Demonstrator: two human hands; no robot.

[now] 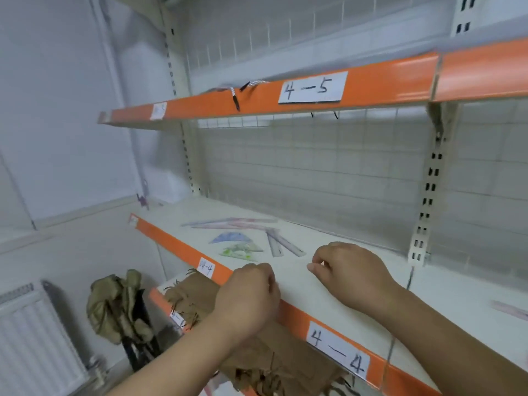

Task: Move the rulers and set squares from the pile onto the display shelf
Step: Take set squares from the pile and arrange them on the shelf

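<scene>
Left hand: the left hand (251,295) sat low and centre in the frame, knuckles up against the orange front lip of the shelf (297,284), fingers curled under. I could not tell whether anything was in them.
Right hand: the right hand (348,270) hovered just above the shelf board, right of centre, thumb and forefinger drawn close together. A clear strip may have been pinched there, but nothing showed plainly, so I cannot tell.
Where the goods lay: already on the board, above the hands, were a long ruler (228,222), a pair of short rulers (281,242) crossing at one end, a blue set square (230,238) and a green set square (243,251) just beside it. One more pale ruler (511,308) lay at the far right edge. No pile showed as such.
Handling: these looked like thin, see-through plastic, so I judged them light, stiff, a little springy and slick on the painted board. Lying flat, they would be awkward to lift.
Where to hold: best tip up an end or corner, or slide a piece to the lip, then pinch across the flat faces.
Writing, upper shelf: a white card (313,87) read "4-5" by hand.
Writing, this shelf: the large card (338,348) read "4-4", and a smaller tag (206,267) further left seemed to read the same.
Brands: the print on the rulers was too blurred to read.
</scene>
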